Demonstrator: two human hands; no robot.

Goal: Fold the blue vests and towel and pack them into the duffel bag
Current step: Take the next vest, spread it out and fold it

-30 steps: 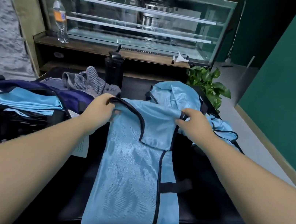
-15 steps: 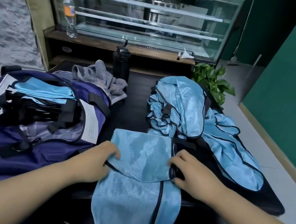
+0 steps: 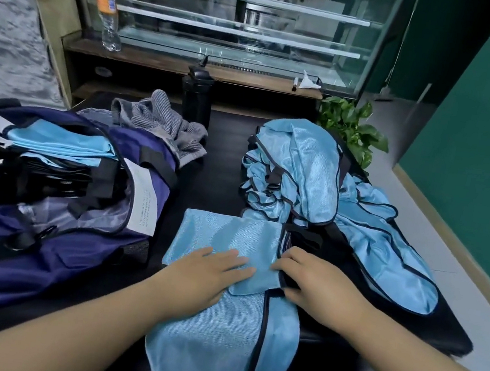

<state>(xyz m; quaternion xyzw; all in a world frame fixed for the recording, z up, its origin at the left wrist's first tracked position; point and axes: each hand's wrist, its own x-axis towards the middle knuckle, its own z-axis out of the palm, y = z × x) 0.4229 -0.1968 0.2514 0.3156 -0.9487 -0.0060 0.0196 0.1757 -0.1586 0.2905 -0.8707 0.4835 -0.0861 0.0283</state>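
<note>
Dark table [image 3: 219, 181] before a glass display case [image 3: 229, 24], green wall to the right. Left hand [image 3: 208, 272] pressed flat on the half-folded blue vest [image 3: 226, 325], fingers straight and together, pointing right across the folded-down flap. Right hand [image 3: 315, 278] at the vest's right edge, fingers curled onto the black trim, seemingly pinching it. Long axis of the vest running away from the body, near end draped over the table edge. Open duffel bag [image 3: 39, 234] just left of the vest, folded blue cloth already inside; left hand nearer it. Unfolded vest pile [image 3: 316, 189] far right, striped grey towel [image 3: 164, 122] behind the bag. Likely next: another fold, then leftward into the bag.
</note>
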